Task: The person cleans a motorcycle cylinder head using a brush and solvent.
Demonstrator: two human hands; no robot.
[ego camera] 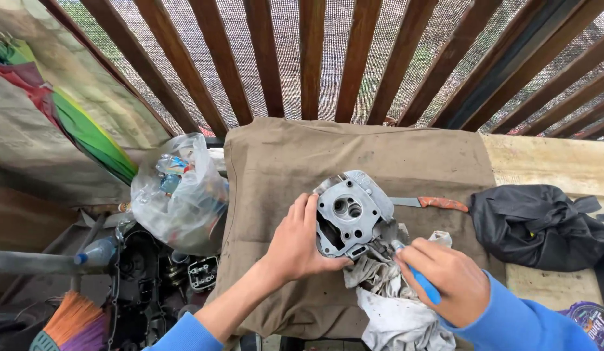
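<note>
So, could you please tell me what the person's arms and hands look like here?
Both hands, left and right, are bare, with no gloves, rings or watch visible. Long bright-blue fabric sleeves cover the arms; the left sleeve sits pushed up near the elbow, and the right sleeve reaches the wrist.

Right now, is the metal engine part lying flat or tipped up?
Tipped up. The left hand props the metal engine part on its edge, so its face with two round holes shows.

Wooden slat wall (313, 58) backed by mesh, daylight through; cloth-covered bench (315, 156).
</note>
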